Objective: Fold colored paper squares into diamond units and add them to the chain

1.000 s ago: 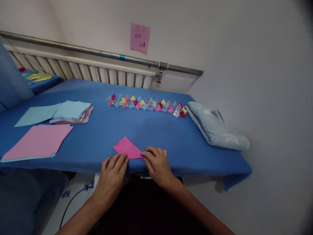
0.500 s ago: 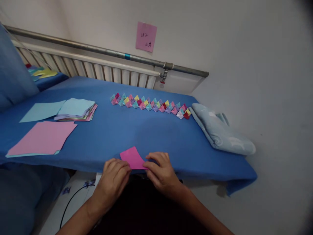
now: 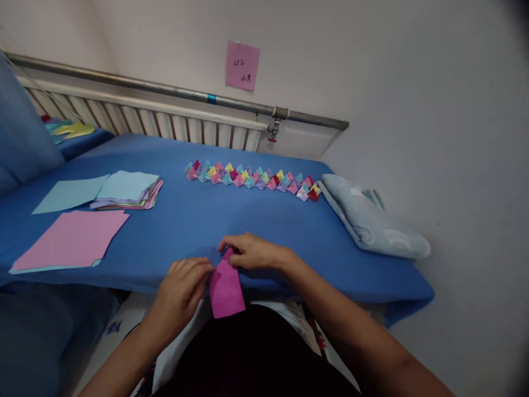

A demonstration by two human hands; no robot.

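A bright pink sheet of folding paper [image 3: 226, 289] lies at the front edge of the blue-covered table [image 3: 173, 231], its near end hanging over the edge. My right hand [image 3: 252, 251] pinches the paper's narrow far tip between thumb and fingers. At the paper's left side is my left hand [image 3: 185, 284], its fingers drawn together with the tips on the left edge. Whatever folds lie under the fingers are hidden.
Two rows of small folded paper pieces [image 3: 248, 177] stand toward the back. Paper stacks, pink [image 3: 70, 240] and light blue [image 3: 128, 186], lie at left. A folded light-blue blanket [image 3: 372, 220] rests at right. Behind the table runs a radiator with a pipe [image 3: 165, 88].
The pink paper has turned so its narrow tip points away from me. My right hand moved from its near right corner up to that far tip; my left hand stayed at the left side.
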